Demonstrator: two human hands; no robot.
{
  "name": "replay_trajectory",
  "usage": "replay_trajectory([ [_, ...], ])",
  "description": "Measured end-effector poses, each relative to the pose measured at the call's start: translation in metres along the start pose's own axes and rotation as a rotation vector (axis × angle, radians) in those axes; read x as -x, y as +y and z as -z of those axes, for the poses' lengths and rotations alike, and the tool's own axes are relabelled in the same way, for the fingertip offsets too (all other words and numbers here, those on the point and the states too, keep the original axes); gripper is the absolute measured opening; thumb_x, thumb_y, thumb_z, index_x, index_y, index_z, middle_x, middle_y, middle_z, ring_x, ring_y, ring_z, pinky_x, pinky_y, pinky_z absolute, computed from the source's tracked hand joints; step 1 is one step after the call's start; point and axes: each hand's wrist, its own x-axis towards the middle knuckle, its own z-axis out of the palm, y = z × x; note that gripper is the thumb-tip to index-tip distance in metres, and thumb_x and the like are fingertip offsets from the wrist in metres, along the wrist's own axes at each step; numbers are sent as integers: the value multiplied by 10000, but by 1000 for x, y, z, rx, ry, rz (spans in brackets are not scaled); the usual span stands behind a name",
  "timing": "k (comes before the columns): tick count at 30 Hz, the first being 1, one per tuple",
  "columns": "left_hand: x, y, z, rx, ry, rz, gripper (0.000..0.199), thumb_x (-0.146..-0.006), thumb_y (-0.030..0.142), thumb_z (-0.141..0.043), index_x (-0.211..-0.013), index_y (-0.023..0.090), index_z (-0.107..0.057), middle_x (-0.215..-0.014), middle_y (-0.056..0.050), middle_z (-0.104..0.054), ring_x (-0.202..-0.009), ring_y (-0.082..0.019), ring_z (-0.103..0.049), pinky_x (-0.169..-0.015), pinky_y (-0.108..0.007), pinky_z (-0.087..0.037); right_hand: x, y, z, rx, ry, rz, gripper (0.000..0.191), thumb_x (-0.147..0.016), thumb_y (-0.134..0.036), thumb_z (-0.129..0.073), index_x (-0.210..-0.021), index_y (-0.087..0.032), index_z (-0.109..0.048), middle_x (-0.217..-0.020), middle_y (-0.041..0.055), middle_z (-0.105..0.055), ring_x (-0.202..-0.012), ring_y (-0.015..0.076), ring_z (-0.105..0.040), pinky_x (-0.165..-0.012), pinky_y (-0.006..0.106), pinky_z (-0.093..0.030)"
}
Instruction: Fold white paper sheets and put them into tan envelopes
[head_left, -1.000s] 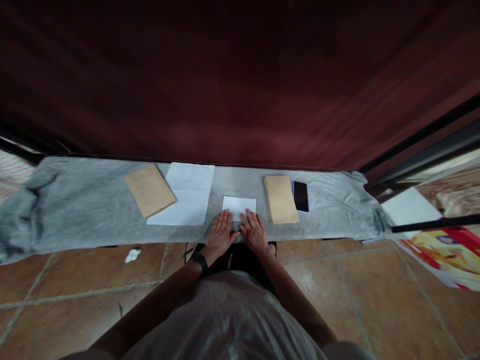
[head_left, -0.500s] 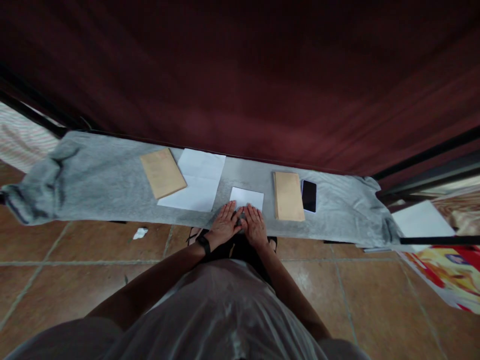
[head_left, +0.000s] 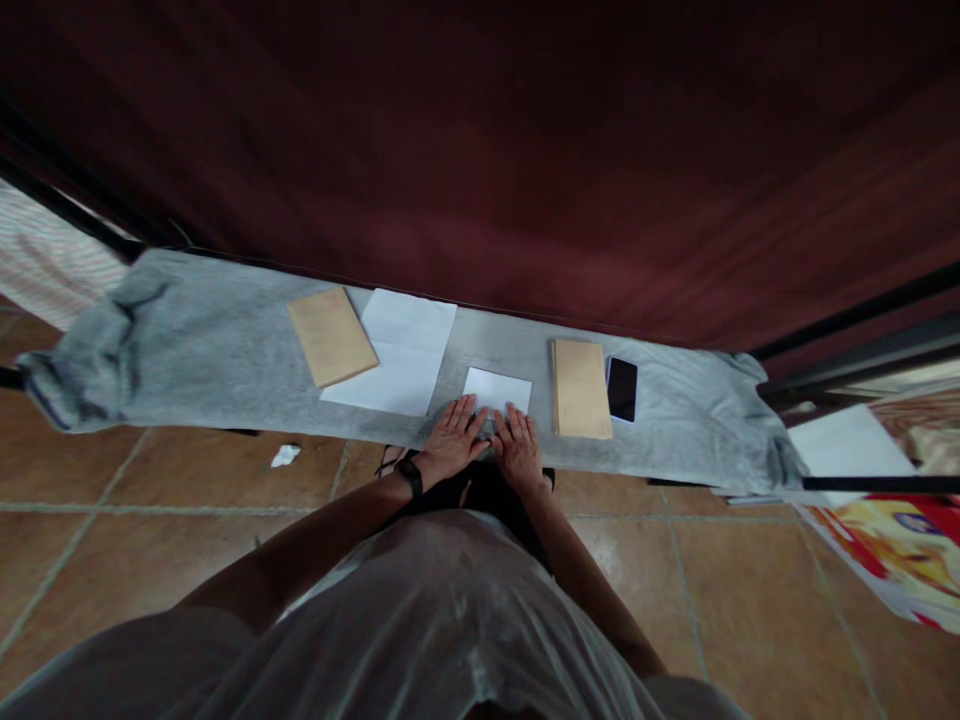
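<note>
A small white piece of paper (head_left: 498, 388) lies flat in front of me on a grey cloth (head_left: 217, 340). My left hand (head_left: 451, 438), with a dark band at its wrist, rests palm down over the paper's near left part. My right hand (head_left: 518, 446) lies palm down at the near right part of the same paper. The fingers of both hands are stretched out, and the thumbs come close together at the near edge. Part of the paper's near side is hidden under the fingers.
Left of the hands lies a larger white sheet (head_left: 409, 350), partly under a tan envelope-like packet (head_left: 332, 336). On the right are a stack of tan packets (head_left: 582, 390) and a phone (head_left: 622, 389). A dark red curtain-like surface (head_left: 480, 180) rises behind. A white scrap (head_left: 285, 456) is on the tiled floor.
My right hand has shifted slightly to the right with its fingers more spread, and the gap between the two hands has widened. The view has tilted a little.
</note>
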Motion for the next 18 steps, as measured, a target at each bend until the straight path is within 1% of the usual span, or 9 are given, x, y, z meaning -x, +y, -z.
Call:
replay_trajectory([
  [3,-7,2,0,-7,10,23,627,-987,428,-451,-1532,123,-392,-1648,-173,-241,-1544,-317,-158,-1249,-496,-133,0,0,0,16,5,-2,524,-1039,-307,-460,-1542,-185,-379,-1648,150,-266,-1512,277,-271,-1214,509,-259],
  [5,-16,2,-1,-12,20,44,621,-996,407,-415,-1520,75,-397,-1636,-200,-253,-1540,-318,-175,-1247,-496,-134,0,-1,0,25,15,-1,517,-1043,-312,-449,-1539,-182,-385,-1641,145,-286,-1511,271,-274,-1215,497,-263],
  [7,-26,2,-1,-14,35,64,617,-998,390,-392,-1512,51,-399,-1627,-215,-266,-1536,-318,-188,-1244,-498,-143,-1,-2,0,30,31,-6,514,-1042,-326,-451,-1535,-191,-393,-1633,138,-312,-1507,266,-286,-1212,492,-274],
  [13,-56,-8,-2,-49,91,92,592,-1004,348,-344,-1532,82,-369,-1617,-183,-313,-1537,-291,-197,-1238,-499,-166,-2,-3,0,13,51,-33,497,-1037,-353,-464,-1514,-218,-433,-1615,128,-354,-1488,259,-336,-1204,480,-296],
  [15,-60,-12,-3,-55,109,81,592,-1009,347,-333,-1535,75,-359,-1618,-184,-313,-1537,-292,-199,-1237,-500,-173,-5,-2,0,-10,54,-58,464,-1042,-344,-449,-1489,-223,-474,-1592,119,-400,-1470,250,-371,-1208,481,-290],
  [18,-62,-15,-7,-67,137,73,602,-1012,370,-343,-1535,71,-359,-1621,-188,-303,-1537,-304,-192,-1232,-504,-193,-17,1,1,-44,82,-119,435,-1044,-320,-429,-1446,-186,-529,-1521,118,-504,-1415,233,-454,-1222,468,-278],
])
